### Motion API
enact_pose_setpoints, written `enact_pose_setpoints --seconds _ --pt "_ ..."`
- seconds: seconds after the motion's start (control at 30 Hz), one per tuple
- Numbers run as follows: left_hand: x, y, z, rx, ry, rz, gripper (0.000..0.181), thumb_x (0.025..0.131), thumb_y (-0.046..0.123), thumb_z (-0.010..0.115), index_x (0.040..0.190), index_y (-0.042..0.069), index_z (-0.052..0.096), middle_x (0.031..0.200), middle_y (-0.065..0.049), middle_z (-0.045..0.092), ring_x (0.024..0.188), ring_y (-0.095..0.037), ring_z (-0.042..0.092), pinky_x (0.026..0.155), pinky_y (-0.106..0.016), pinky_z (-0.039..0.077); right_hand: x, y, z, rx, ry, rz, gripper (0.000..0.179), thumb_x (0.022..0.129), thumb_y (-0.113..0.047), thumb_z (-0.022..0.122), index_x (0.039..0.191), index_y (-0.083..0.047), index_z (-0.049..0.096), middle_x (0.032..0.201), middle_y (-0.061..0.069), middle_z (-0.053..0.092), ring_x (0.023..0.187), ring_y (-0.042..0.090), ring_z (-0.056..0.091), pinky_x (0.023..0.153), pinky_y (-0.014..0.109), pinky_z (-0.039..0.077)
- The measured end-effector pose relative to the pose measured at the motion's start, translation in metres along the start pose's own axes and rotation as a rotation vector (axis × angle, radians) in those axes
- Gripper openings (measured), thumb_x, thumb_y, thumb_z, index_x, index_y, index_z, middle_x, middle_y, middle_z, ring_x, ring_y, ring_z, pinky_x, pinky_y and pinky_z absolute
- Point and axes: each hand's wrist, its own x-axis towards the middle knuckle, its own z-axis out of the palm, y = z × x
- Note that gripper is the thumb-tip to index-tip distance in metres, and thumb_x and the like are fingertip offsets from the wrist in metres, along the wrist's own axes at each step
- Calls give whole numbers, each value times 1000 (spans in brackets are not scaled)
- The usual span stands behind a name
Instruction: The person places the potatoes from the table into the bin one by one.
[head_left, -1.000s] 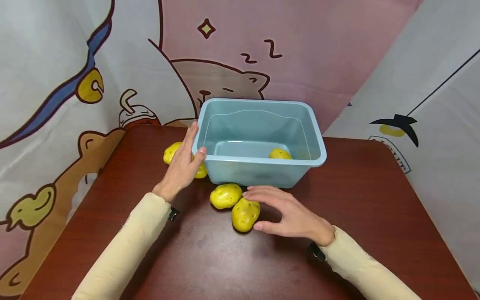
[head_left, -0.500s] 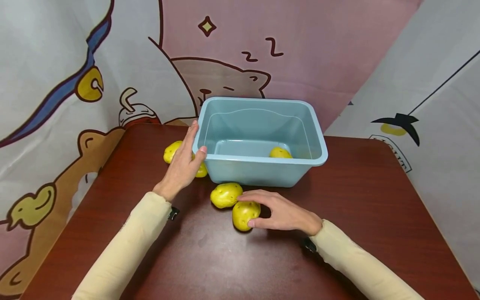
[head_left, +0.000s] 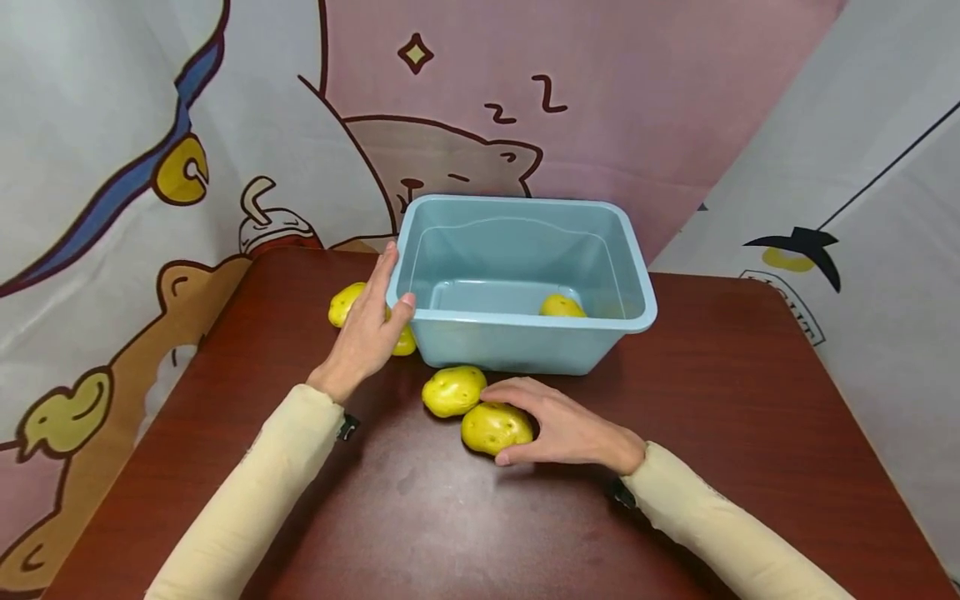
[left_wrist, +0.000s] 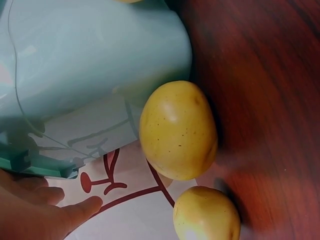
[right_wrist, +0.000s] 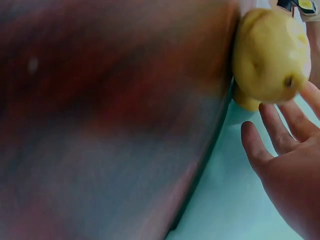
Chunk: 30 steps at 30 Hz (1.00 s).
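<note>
As the left hand (head_left: 363,333), fingers straight along the tub (head_left: 517,346), part-hides two potatoes (head_left: 345,305), I log: right hand (head_left: 566,425) curved about the front potato (head_left: 491,429) on the table (head_left: 450,533), grip indeterminable. Potato since turned crosswise.

We are counting one light-blue bin (head_left: 510,347) and five yellow potatoes (head_left: 453,392): one inside the bin, two in front of it, two beside its left end. We are also tallying one brown table (head_left: 735,375), one left hand (head_left: 363,335), one right hand (head_left: 566,423), two cream sleeves (head_left: 247,500) and two dark objects (head_left: 347,427) at the wrists.
</note>
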Motion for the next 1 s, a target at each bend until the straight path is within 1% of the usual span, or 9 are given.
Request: enact_pose_setpoints --seconds 0.1,0.3,0.4,0.43,0.6,0.67,0.77,0.87,1.0 --pt "0 0 0 2 3 9 79 107 57 40 168 13 13 174 2 10 157 -21 18 124 -50 23 2 -1 3 5 -17 25 81 79 -50 89 146 -22 56 146 -14 51 135 8 47 112 37 42" --pt "0 0 1 11 6 14 80 107 58 39 167 13 14 174 1 11 157 -20 18 124 -49 23 3 1 7 12 -33 47 85 75 -51 91 145 -20 54 140 -14 52 124 5 51 105 33 46" --pt "0 1 1 12 5 15 78 107 56 39 167 13 14 174 -2 11 157 -21 19 124 -50 24 4 2 8 6 -43 54 89 74 -51 92 146 -19 52 142 -12 51 124 5 51 105 32 47" --pt "1 1 1 11 5 15 78 107 55 40 167 13 14 174 -3 11 157 -22 19 124 -50 24 4 2 8 -1 -44 51 89 74 -51 92 147 -18 52 142 -11 51 124 6 51 105 32 47" --pt "1 2 1 12 2 6 77 107 53 40 167 13 14 174 1 10 156 -23 20 124 -50 24 3 3 8 -18 -60 34 86 79 -44 91 149 -15 50 144 -6 53 126 10 52 105 35 47" --pt "2 3 1 14 1 1 77 107 54 40 167 13 14 174 2 10 156 -23 21 124 -50 24 3 3 7 -23 -69 36 84 81 -41 90 150 -14 49 144 -6 54 126 10 53 105 36 48" --pt "2 3 1 10 3 -1 76 107 52 41 168 14 14 174 2 10 156 -23 22 124 -50 25 2 3 5 -24 -76 45 81 83 -38 88 151 -15 49 143 -6 55 125 10 53 105 36 48" --pt "2 2 1 7 3 -5 76 107 53 41 168 16 13 174 4 9 156 -23 22 124 -50 25 0 2 2 -24 -59 42 79 84 -37 87 150 -15 50 143 -7 55 125 10 53 103 36 49" --pt "1 1 0 5 -1 -11 79 106 57 40 168 16 13 174 2 10 156 -24 22 124 -51 24 -3 -2 -3 -12 -26 28 77 84 -37 86 150 -16 51 144 -9 54 126 8 52 104 35 49"
